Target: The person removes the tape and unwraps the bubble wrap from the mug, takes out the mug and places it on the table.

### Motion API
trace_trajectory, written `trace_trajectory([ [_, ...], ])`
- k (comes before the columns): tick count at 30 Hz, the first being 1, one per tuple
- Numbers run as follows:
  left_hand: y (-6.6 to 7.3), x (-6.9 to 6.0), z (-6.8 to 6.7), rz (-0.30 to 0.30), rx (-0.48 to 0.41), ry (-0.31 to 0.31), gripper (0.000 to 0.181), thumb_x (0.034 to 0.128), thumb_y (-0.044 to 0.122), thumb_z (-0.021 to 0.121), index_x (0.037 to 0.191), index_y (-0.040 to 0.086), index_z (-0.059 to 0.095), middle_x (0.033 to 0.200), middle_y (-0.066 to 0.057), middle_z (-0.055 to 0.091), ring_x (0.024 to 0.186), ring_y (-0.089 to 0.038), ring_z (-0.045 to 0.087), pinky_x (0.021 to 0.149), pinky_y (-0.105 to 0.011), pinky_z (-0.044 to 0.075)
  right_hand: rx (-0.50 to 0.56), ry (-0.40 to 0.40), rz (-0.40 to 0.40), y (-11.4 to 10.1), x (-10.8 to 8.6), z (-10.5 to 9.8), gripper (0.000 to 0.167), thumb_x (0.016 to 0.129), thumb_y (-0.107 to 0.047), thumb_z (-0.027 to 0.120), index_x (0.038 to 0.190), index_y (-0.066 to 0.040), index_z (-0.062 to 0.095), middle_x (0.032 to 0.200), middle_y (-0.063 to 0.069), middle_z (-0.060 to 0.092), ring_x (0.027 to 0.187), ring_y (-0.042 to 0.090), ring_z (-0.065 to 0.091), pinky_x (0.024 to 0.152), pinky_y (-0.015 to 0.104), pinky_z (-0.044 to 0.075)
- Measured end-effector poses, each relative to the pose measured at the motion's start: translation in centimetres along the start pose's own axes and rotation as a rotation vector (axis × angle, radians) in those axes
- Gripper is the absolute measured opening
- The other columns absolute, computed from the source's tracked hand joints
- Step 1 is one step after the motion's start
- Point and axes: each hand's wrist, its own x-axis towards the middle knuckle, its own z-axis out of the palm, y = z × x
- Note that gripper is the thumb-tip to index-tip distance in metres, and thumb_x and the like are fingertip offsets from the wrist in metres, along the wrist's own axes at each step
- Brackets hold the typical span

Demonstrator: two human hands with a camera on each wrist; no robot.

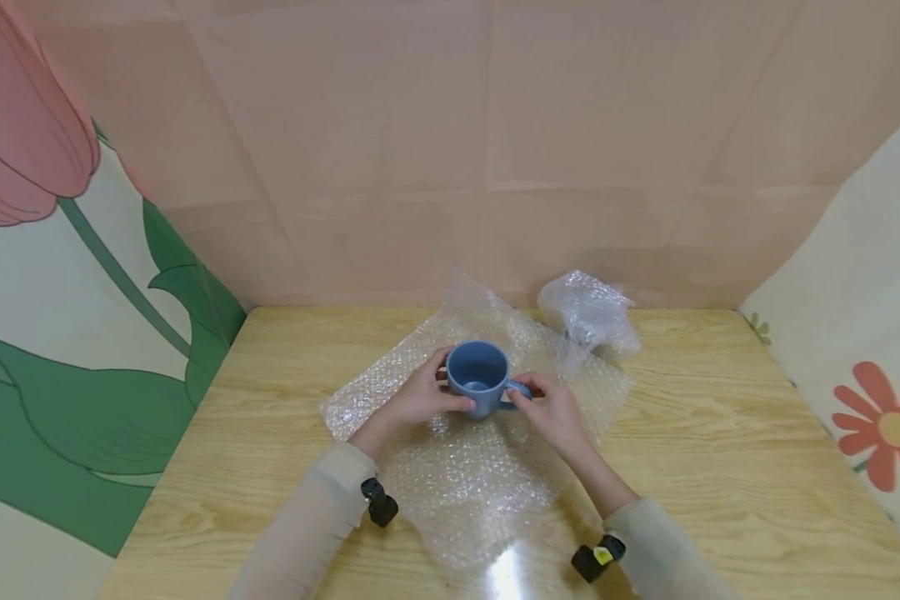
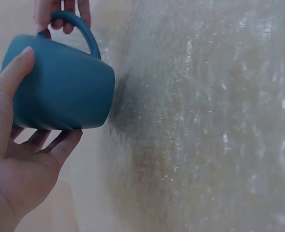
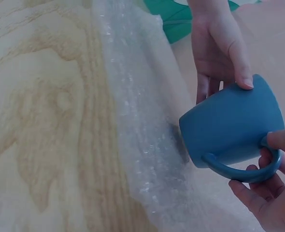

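A blue mug (image 1: pixel 478 379) is held between both hands above a sheet of bubble wrap (image 1: pixel 472 492). My left hand (image 1: pixel 422 392) grips the mug's body from the left, thumb on the near side and fingers around the far side. On the other side, my right hand (image 1: pixel 551 410) pinches the mug's handle (image 3: pixel 244 174) between thumb and fingers. The mug's open top faces up toward the head camera, and its inside looks bare. In the left wrist view the mug's base stands apart from the bubble wrap (image 2: pixel 205 121), with a shadow beneath.
A crumpled bubble-wrapped bundle (image 1: pixel 588 312) sits at the back right of the wooden table (image 1: pixel 690 433), touching the sheet's corner. What is inside it cannot be made out. A pinkish cloth backdrop (image 1: pixel 420 167) rises behind the table, with flower-printed panels at both sides.
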Motion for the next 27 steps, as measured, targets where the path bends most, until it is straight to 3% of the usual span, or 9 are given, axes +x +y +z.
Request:
trace_trajectory([
  [4, -0.9, 0.5, -0.3, 0.01, -0.002, 0.019, 0.087, 0.069, 0.014, 0.081, 0.14, 0.019, 0.031, 0.135, -0.004, 0.044, 0.12, -0.029, 0.047, 0.096, -0.038, 0.046, -0.015, 0.0, 0.005, -0.5, 0.3, -0.1, 0.013, 0.078, -0.009, 0.072, 0.089, -0.003, 0.069, 0.082, 0.008, 0.068, 0.075, 0.015, 0.061, 0.07, 0.025, 0.052],
  [12, -0.6, 0.4, -1.5, 0.045, -0.003, 0.042, 0.084, 0.0684, 0.014, 0.081, 0.138, 0.019, 0.034, 0.132, -0.003, 0.046, 0.117, -0.026, 0.05, 0.095, -0.036, 0.047, -0.032, -0.034, 0.021, -1.9, 1.1, 0.0, 0.018, 0.079, -0.013, 0.071, 0.095, -0.004, 0.069, 0.086, 0.009, 0.069, 0.08, 0.019, 0.063, 0.073, 0.028, 0.051],
  [20, -0.5, 0.0, -2.9, 0.043, 0.008, 0.068, 0.081, 0.0691, 0.013, 0.081, 0.137, 0.019, 0.036, 0.131, -0.003, 0.046, 0.115, -0.026, 0.05, 0.092, -0.037, 0.048, -0.045, -0.072, -0.033, -2.9, 2.2, 0.8, 0.018, 0.079, -0.013, 0.071, 0.094, -0.003, 0.069, 0.085, 0.008, 0.069, 0.078, 0.019, 0.063, 0.07, 0.03, 0.052],
  [27, 1.8, -1.6, -4.2, -0.001, -0.002, 0.077, 0.085, 0.0707, 0.006, 0.078, 0.141, 0.008, 0.03, 0.134, -0.014, 0.043, 0.117, -0.033, 0.048, 0.093, -0.039, 0.048, -0.037, -0.104, -0.062, -3.8, 3.0, 1.6, 0.015, 0.08, -0.013, 0.071, 0.091, -0.004, 0.069, 0.082, 0.007, 0.068, 0.077, 0.019, 0.062, 0.062, 0.023, 0.049],
])
